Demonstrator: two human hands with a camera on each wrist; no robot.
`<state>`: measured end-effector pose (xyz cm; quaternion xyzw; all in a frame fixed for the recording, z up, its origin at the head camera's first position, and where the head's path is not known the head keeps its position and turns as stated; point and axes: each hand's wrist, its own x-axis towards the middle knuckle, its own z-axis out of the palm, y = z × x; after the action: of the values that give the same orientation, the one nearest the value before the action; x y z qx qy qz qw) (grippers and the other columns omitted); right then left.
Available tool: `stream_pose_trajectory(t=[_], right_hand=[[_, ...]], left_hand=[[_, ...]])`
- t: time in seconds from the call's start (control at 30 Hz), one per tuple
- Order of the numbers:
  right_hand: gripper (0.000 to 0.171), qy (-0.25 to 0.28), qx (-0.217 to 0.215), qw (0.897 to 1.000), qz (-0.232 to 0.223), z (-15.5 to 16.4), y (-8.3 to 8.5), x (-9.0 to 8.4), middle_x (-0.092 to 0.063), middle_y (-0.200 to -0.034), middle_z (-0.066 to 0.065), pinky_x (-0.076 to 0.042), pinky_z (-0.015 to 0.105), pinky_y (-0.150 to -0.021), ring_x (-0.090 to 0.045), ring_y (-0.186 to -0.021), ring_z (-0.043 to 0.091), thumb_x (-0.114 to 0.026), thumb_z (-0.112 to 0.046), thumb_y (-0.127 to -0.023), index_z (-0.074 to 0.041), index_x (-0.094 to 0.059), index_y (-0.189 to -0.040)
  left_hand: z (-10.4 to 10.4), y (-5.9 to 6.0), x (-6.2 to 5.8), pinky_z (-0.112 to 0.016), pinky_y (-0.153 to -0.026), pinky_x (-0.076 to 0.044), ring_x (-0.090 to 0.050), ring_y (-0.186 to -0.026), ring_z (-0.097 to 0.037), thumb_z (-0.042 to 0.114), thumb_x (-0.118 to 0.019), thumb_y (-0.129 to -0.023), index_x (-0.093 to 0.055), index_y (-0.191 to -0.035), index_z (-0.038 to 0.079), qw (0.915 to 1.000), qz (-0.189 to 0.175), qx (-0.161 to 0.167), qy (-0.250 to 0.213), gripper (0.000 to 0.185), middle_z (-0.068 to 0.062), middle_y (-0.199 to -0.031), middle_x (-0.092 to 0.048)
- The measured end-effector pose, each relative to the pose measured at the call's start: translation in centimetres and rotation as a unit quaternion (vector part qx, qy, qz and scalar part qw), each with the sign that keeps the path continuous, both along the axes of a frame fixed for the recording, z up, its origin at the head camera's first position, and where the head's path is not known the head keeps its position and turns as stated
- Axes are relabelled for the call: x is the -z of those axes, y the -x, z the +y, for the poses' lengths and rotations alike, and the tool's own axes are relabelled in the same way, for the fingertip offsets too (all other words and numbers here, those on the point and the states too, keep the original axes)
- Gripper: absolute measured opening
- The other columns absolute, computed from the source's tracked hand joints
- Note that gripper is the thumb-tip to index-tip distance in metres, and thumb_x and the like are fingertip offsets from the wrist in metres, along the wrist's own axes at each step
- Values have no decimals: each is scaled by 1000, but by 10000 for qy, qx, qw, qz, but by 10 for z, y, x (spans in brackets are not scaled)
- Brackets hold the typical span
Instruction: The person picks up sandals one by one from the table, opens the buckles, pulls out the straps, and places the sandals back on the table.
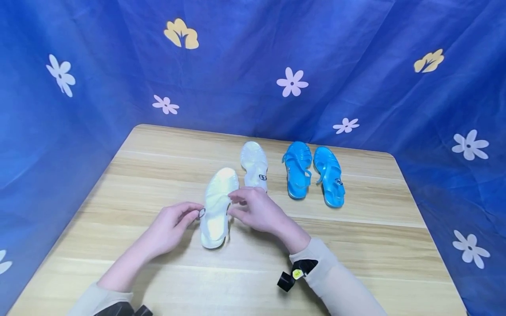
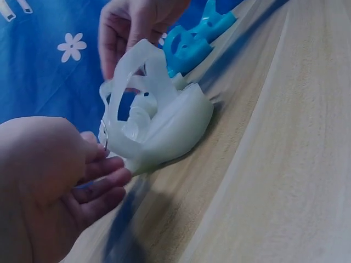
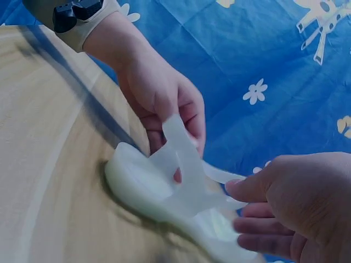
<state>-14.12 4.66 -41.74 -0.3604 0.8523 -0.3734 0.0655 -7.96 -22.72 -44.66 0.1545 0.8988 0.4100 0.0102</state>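
A translucent white jelly sandal (image 1: 215, 206) lies on the table between the two hands, toe pointing away and heel nearest the person. On its left side the left hand (image 1: 171, 226) pinches the small metal buckle (image 2: 104, 134) between thumb and fingers. From the other side, the right hand (image 1: 254, 208) holds a strap (image 3: 222, 174) with its thumb and fingertips. The heel strap (image 3: 186, 159) arches up over the sole. Just behind the right hand is a second white sandal (image 1: 254, 160), its heel end partly hidden by that hand.
Two blue jelly sandals, one on the left (image 1: 298, 169) and one on the right (image 1: 330, 175), lie toward the back right of the wooden table (image 1: 356, 259). A blue curtain (image 1: 237, 57) with flower prints hangs behind the table and along its sides.
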Motion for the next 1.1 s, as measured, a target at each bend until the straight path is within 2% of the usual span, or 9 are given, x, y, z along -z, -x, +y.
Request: stream_pose_trajectory(t=[0.13, 0.23, 0.4, 0.53, 0.7, 0.87, 1.1], right_hand=[[34, -74, -360, 9951, 916, -14, -1, -9, -70, -127, 10, -49, 27, -107, -65, -121, 23, -76, -18, -100, 0, -70, -128], [32, -129, -695, 9903, 1200, -29, -3, -13, -70, -126, 9, -45, 25, -110, -62, -124, 22, -72, -19, -102, 0, -70, -127], [30, -621, -1113, 9870, 981, -48, -5, -8, -70, -120, 4, -45, 19, -104, -62, -115, 14, -71, -22, -103, -4, -72, -127], [33, -874, -1107, 9884, 566, -55, -3, 2, -70, -115, 1, -47, 15, -94, -62, -105, 8, -75, -22, -101, -6, -73, -129], [28, -512, -873, 9949, 6, -54, 3, 13, -67, -101, -3, -48, 12, -80, -60, -91, 6, -77, -16, -99, -6, -76, -125], [21, -244, -928, 9954, 64, -50, 6, 20, -66, -95, -2, -47, 11, -75, -59, -85, 6, -79, -17, -98, -5, -78, -116], [20, -399, -894, 9952, -55, -50, 8, 25, -67, -95, -3, -48, 10, -75, -59, -83, 2, -80, -19, -97, -5, -76, -111]], left_hand=[[-1, 0, -2, -46, -94, -59, -74, -107, -24, 9, -62, -108, -73, -125, 3, 9998, -169, 132, 23, 21, -7, -118, -76], [-2, 1, -2, -40, -90, -61, -74, -102, -20, 10, -64, -107, -73, -122, 4, 9992, -365, 165, -79, 19, -5, -113, -77], [-2, 4, 0, -32, -85, -61, -74, -94, -17, 8, -69, -103, -74, -117, 2, 9983, -543, 112, -168, 16, 0, -104, -77], [-3, 6, -2, -29, -79, -59, -72, -90, -18, 10, -70, -103, -73, -116, 3, 9973, -700, -56, -219, 16, 0, -100, -75], [-3, 5, -3, -29, -77, -57, -71, -91, -21, 10, -67, -105, -73, -118, 4, 9961, -792, -180, -340, 16, -3, -105, -75], [-2, 6, -3, -30, -82, -57, -70, -96, -21, 8, -64, -106, -70, -123, 4, 9956, -825, -242, -375, 19, -2, -105, -73], [-2, 6, -3, -29, -87, -58, -71, -102, -24, 9, -63, -106, -68, -126, 0, 9906, -1148, -271, -688, 22, -6, -108, -73]])
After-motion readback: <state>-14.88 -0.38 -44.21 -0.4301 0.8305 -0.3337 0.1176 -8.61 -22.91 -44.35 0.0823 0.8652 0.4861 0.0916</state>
